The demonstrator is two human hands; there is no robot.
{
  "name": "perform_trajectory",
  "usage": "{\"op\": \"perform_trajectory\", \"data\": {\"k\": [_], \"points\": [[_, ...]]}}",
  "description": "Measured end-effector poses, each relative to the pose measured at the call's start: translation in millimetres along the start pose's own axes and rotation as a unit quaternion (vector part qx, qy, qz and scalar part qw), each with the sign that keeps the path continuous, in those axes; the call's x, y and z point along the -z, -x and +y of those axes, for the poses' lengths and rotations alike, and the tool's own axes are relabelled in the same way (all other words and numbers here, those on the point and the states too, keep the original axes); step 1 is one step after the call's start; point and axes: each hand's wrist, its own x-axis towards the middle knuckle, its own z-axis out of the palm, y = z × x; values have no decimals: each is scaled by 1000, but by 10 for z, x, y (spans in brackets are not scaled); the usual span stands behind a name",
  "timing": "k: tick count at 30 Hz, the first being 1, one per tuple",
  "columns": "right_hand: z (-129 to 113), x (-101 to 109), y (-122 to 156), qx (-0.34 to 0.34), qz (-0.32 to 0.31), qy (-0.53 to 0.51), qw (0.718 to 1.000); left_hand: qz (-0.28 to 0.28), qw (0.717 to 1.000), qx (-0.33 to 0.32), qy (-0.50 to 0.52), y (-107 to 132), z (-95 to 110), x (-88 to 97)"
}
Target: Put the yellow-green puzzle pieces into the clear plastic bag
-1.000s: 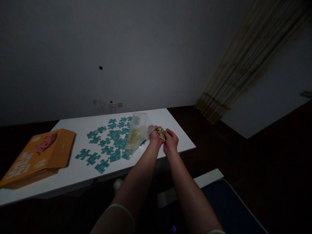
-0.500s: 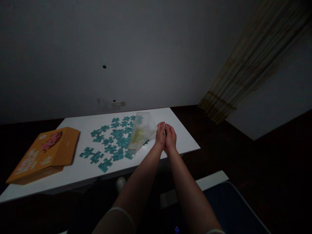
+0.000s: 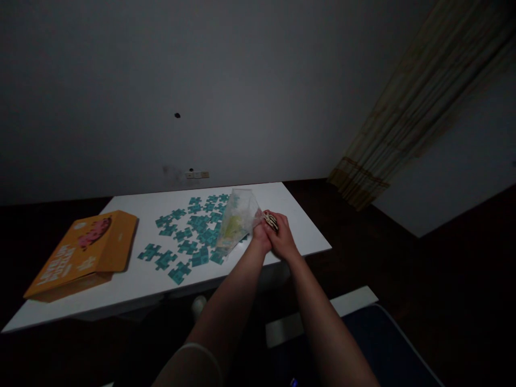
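Note:
My left hand [image 3: 260, 236] pinches the corner of a clear plastic bag [image 3: 237, 219] that lies on the white table [image 3: 298, 226]. Pressed against it, my right hand [image 3: 282, 236] is closed on a small stack of puzzle pieces [image 3: 271, 220] with a striped face showing. Both hands are above the table's right part. Several teal puzzle pieces [image 3: 189, 236] lie face down to the left of the bag, some partly under it.
An orange puzzle box [image 3: 83, 252] lies at the table's left end. Behind the table is a grey wall with a socket [image 3: 196, 174]. A curtain [image 3: 411, 107] hangs at the right. A dark blue seat or mat [image 3: 387, 344] is below right.
The stack of pieces, hidden between my pressed hands half a second ago, now shows above my right hand. The view has shifted slightly; both hands stay at the bag's corner.

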Motion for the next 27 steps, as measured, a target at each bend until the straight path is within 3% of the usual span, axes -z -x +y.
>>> {"op": "perform_trajectory", "data": {"k": [5,8,10,11,12,14,15,17,20,22,23,25,27], "points": [[-42,276,23,5,17,85,996,-55,994,14,-97,210,-50,-94],[-9,420,12,-37,38,102,993,-54,984,7,-169,410,-101,-84],[-29,519,-72,-75,82,80,991,-50,962,-14,-266,631,-66,-38],[-67,568,-146,-80,110,68,988,-62,930,-47,-359,769,-9,-16],[-129,612,-242,-71,135,59,987,-86,872,-103,-470,917,81,-4],[-326,675,-484,-9,143,62,988,-179,695,-258,-647,1209,365,-33],[-455,687,-621,28,111,65,991,-200,596,-333,-703,1332,552,-78],[-742,660,-894,98,6,61,993,-161,427,-430,-779,1492,981,-216],[-1146,505,-1238,160,-171,104,967,-91,248,-443,-857,1520,1597,-445],[-1347,350,-1395,174,-269,166,933,-91,164,-387,-903,1471,1895,-544],[-1422,264,-1453,175,-305,203,914,-96,139,-359,-918,1447,2003,-571],[-1528,89,-1532,171,-359,265,878,-108,121,-322,-933,1412,2146,-581],[-1577,-64,-1578,161,-393,280,861,-122,146,-317,-929,1387,2228,-540]]}}
